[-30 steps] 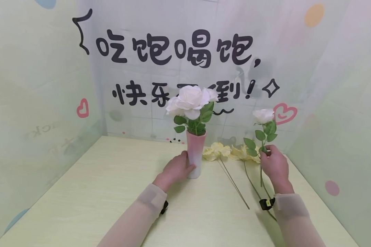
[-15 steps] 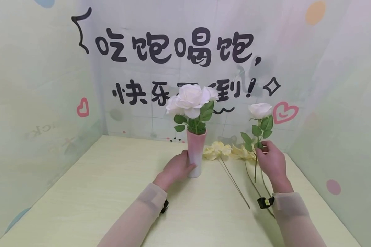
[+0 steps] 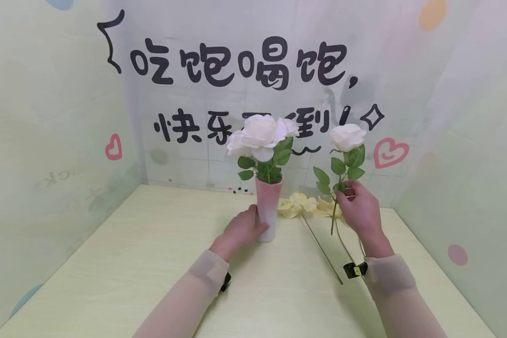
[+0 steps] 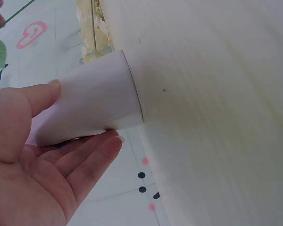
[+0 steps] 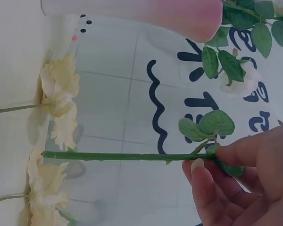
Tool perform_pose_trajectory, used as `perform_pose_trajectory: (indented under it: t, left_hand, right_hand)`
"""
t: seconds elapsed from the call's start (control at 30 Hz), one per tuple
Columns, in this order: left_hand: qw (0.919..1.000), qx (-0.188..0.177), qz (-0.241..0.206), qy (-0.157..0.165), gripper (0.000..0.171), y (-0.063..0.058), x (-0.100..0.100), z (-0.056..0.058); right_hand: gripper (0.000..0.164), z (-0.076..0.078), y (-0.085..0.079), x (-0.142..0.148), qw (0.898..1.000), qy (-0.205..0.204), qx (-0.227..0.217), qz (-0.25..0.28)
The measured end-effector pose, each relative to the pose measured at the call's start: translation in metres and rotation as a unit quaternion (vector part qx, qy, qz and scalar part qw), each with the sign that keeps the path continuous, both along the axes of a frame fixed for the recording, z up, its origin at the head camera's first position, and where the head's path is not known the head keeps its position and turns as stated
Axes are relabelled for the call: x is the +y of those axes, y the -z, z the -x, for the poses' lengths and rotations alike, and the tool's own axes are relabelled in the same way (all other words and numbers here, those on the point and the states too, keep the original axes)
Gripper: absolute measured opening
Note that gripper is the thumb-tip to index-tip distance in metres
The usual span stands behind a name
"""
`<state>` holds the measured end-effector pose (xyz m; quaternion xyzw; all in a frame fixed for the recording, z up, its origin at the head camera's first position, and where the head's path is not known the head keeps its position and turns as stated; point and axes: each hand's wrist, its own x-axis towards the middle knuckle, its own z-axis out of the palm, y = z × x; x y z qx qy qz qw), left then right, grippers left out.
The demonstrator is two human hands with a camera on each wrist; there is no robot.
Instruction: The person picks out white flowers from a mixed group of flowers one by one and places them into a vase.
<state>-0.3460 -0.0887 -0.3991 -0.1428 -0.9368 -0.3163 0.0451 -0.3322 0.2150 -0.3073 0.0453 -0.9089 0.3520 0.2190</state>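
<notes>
A tall pink-to-white vase (image 3: pixel 269 206) stands upright on the table, several white roses (image 3: pixel 259 134) with green leaves rising from its mouth. My left hand (image 3: pixel 241 231) holds the vase low on its side; in the left wrist view the thumb and fingers (image 4: pixel 92 157) curl round its white lower part. To the right, my right hand (image 3: pixel 361 206) pinches a single white rose (image 3: pixel 348 137) by its stem, just under the leaves. That rose is upright above the table, and its bare green stem (image 5: pixel 118 156) shows in full below the fingers in the right wrist view.
Yellow flowers (image 3: pixel 297 205) with long thin stems lie on the table (image 3: pixel 122 263) between the vase and my right arm, partly behind the right hand. A printed curtain (image 3: pixel 186 164) stands behind the table, with side walls left and right.
My right hand has lifted the white rose and carried it left, closer to the vase. The left hand and the vase have stayed in place.
</notes>
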Motion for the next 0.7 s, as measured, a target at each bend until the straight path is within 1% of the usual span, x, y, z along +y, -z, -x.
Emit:
perform_pose_trajectory:
  t: [0.17,0.4,0.57,0.7]
  left_hand:
    - [1.0,0.002,0.0,0.001,0.067,0.001,0.0,0.0]
    - [1.0,0.001,0.001,0.001,0.067,0.0,0.0,0.0]
    - [1.0,-0.001,0.001,0.0,0.066,-0.001,0.0,-0.001]
    - [1.0,0.002,0.002,0.001,0.065,-0.001,0.0,-0.003]
  right_hand:
    - [0.042,-0.003,-0.01,-0.011,1.0,-0.017,0.01,0.006]
    - [0.039,-0.008,-0.03,-0.021,0.997,-0.05,0.025,0.049]
    - [0.038,-0.012,-0.044,-0.026,0.995,-0.056,0.038,0.068]
    - [0.036,-0.014,-0.052,-0.03,0.993,-0.061,0.059,0.083]
